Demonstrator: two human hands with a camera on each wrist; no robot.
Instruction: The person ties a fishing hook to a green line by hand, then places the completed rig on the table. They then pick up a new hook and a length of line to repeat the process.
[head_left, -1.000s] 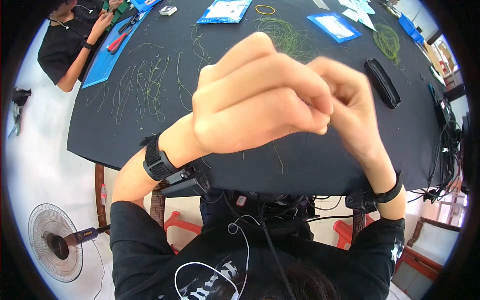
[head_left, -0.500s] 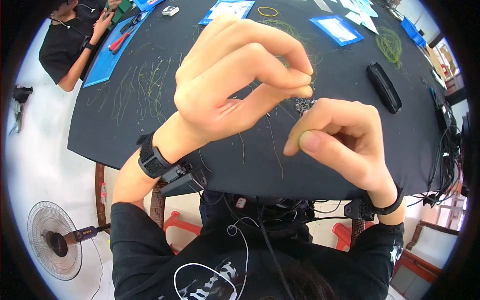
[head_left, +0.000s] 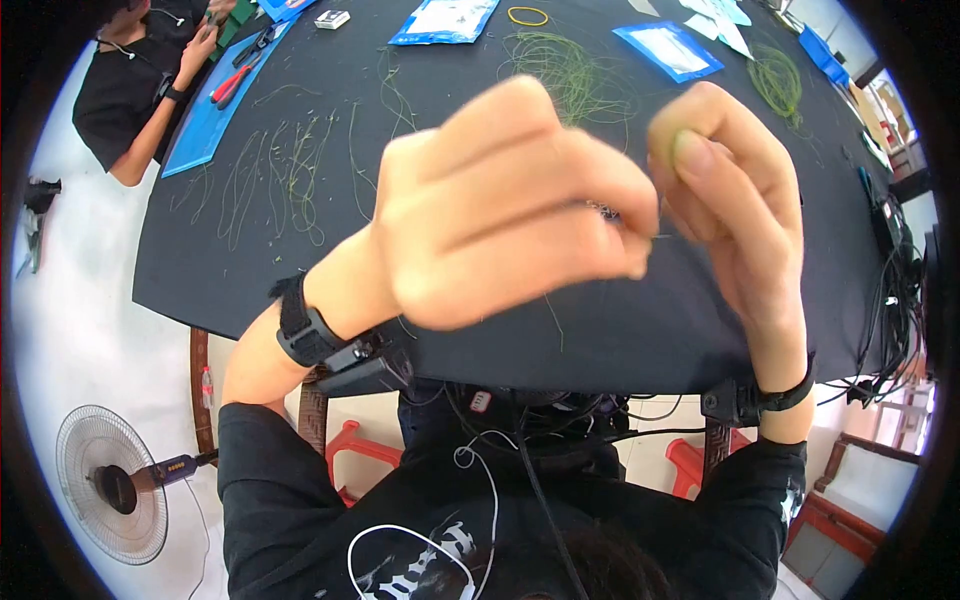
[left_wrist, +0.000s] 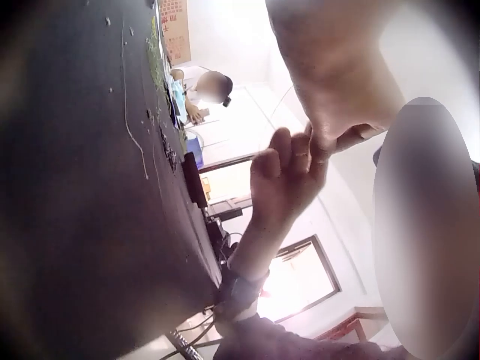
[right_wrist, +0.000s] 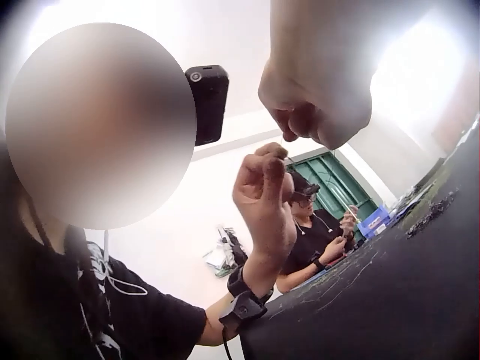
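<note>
Grips of the left hand and right hand are being clamped, fingertips together, on a thin strand, both being held above the black worktop.

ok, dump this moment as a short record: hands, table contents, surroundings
left hand: fingers curled, fine strand at the fingertips
right hand: thumb against bent fingers; anything held is unclear
surface: dark table
thread: green tangle beyond the hands, green coil farther right
tool: red-handled tool on a blue sheet
surroundings: another person, fan
</note>
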